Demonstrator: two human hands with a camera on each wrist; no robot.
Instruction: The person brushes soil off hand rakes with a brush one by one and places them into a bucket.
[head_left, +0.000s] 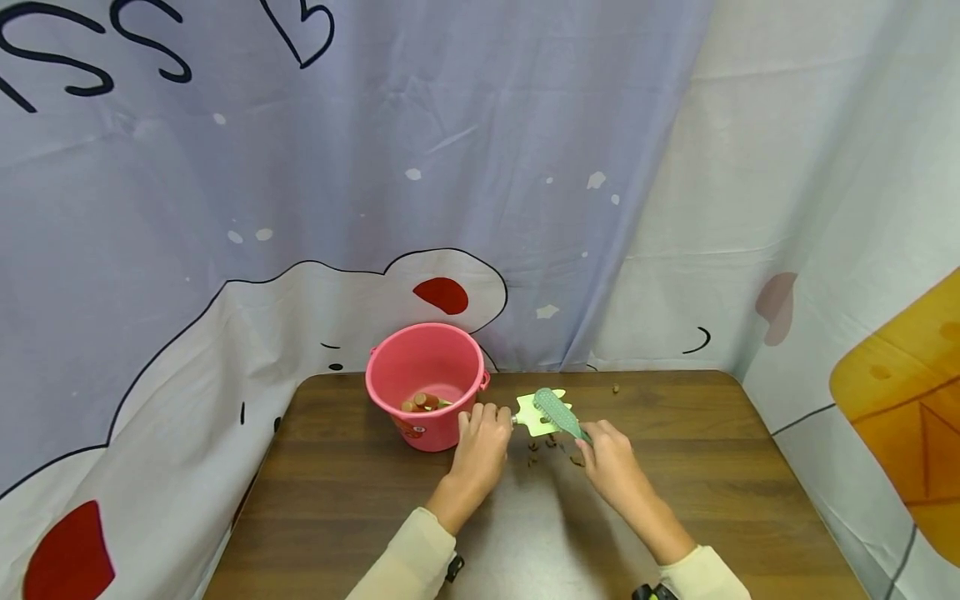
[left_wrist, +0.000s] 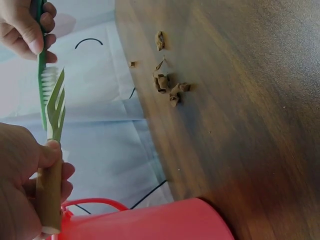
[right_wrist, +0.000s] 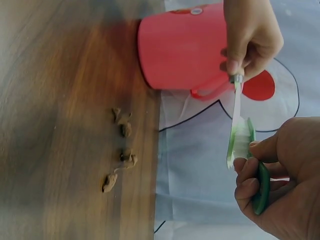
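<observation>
My left hand (head_left: 480,446) grips the wooden handle (left_wrist: 49,195) of a small light green garden fork (head_left: 534,417), its flat pronged head pointing right, above the table. In my right hand (head_left: 609,462) is a green brush (head_left: 557,410), held by its handle. Its white bristles (right_wrist: 242,142) lie against the fork's head in the right wrist view. Brown dried bits of dirt (left_wrist: 161,82) are scattered on the table below the two tools.
A pink bucket (head_left: 382,383) stands at the back left, beside my left hand, with several wooden-handled tools (head_left: 424,402) inside. The brown wooden table (head_left: 675,483) ends at a printed curtain (head_left: 525,167). One small brown crumb (head_left: 616,388) lies near the back edge.
</observation>
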